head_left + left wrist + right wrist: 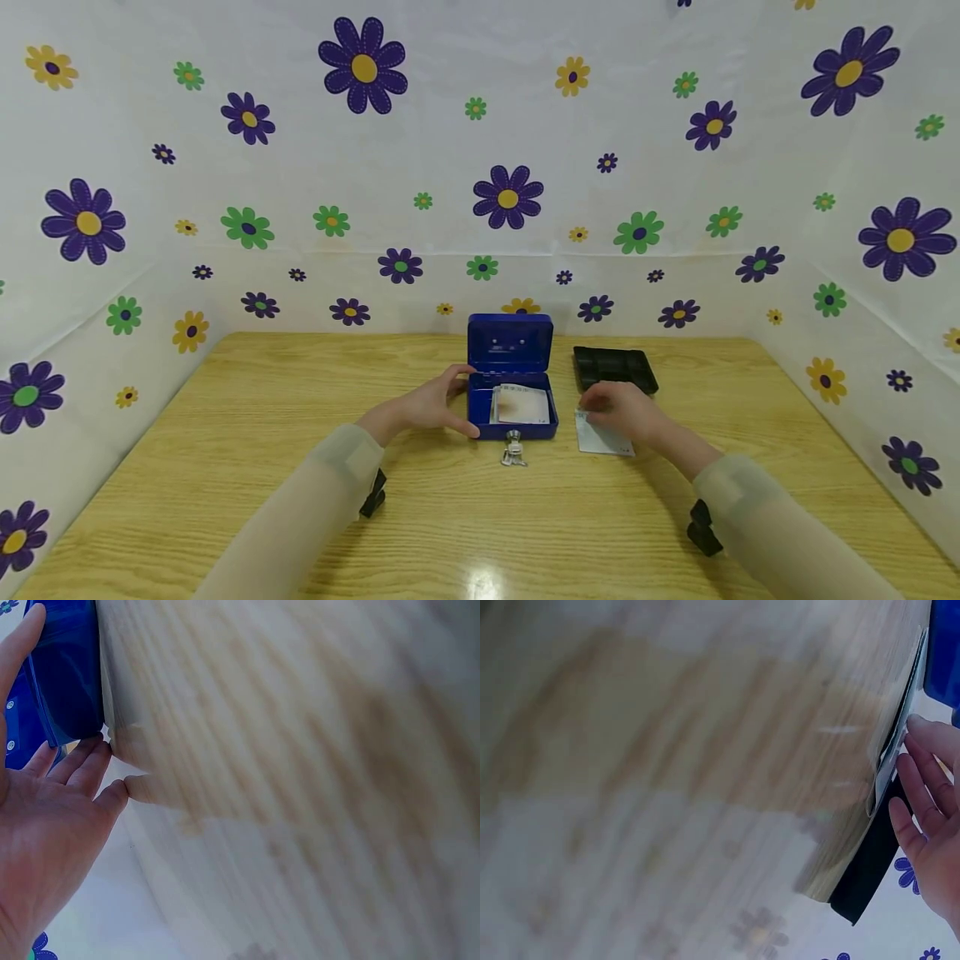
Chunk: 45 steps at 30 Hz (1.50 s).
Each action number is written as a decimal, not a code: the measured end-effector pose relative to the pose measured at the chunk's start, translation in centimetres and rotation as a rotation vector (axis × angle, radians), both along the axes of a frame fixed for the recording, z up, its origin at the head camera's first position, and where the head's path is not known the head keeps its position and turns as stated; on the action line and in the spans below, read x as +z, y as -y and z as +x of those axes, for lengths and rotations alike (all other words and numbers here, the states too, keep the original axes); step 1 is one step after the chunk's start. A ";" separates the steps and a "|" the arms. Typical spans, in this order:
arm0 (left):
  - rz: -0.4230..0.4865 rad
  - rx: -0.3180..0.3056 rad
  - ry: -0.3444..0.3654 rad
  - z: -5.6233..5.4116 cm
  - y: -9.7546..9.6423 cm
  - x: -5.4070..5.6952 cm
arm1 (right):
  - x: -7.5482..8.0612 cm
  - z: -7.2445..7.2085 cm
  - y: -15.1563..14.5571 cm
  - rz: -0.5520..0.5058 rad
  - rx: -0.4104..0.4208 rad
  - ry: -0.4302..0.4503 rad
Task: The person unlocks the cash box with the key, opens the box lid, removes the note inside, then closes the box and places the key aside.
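Observation:
A small blue cash box [513, 432] stands with its lid raised and several banknotes [523, 406] inside. My left hand [431, 404] holds the box by its left side, thumb at the front corner and fingers at the rear one. In the left wrist view, fingertips touch the blue wall [67, 675]. To the right of the box, my right hand [622, 408] pinches the far left corner of a pale banknote [604, 440] lying at the tabletop. The right wrist view shows the paper's edge [886, 772] by the thumb; how many sheets there are, I cannot tell.
A black compartment tray [613, 364] lies behind the right hand. Keys [513, 452] hang from the lock at the box's front. All of it rests on a wood-grain table [450, 533], with a flower-patterned cloth [420, 150] behind and at both sides.

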<state>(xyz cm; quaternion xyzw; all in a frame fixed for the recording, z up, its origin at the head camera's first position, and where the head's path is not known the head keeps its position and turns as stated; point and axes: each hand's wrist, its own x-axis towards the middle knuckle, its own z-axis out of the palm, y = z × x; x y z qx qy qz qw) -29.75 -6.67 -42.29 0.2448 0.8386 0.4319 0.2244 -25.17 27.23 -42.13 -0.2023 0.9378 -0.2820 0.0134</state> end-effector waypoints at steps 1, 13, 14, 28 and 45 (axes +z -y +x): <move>0.000 0.000 0.000 0.0 0.0 0.0 | 0.0 0.0 0.1 0.002 -0.002 -0.007; 0.020 -0.006 0.017 0.1 0.1 0.2 | 2.4 -0.1 2.7 -0.155 0.011 -0.142; 0.020 -0.006 0.017 0.1 0.1 0.2 | 2.6 -0.1 3.2 -0.162 0.010 -0.134; 0.029 -0.007 0.015 -0.1 0.1 -0.2 | 1.8 -2.0 8.6 -0.096 0.072 -0.032; 0.029 -0.015 0.001 -0.1 0.1 -0.1 | 1.0 -3.1 10.1 0.056 0.055 0.004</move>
